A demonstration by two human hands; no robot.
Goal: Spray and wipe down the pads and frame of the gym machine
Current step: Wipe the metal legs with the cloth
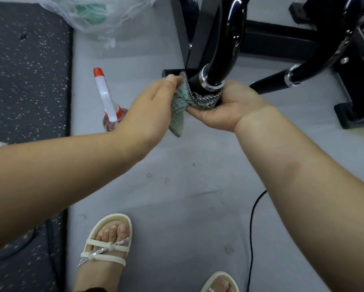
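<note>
A glossy black handlebar [227,45] of the gym machine curves down to a chrome ring. A green-grey cloth [180,106] is wrapped around the bar's end just below that ring. My left hand [149,108] pinches the cloth's left side, and its loose corner hangs below. My right hand [229,106] cups the cloth-covered bar end from underneath, fingers curled round it. A second black handlebar [282,77] with its own chrome ring reaches out at the right. A clear spray bottle [109,104] with a red-and-white trigger head stands on the floor, left of my left hand.
The machine's black base frame [282,41] spreads over the grey floor at the upper right. A clear plastic bag [96,13] lies at the top left beside a dark speckled mat [25,70]. A black cable [251,228] runs along the floor by my sandalled feet.
</note>
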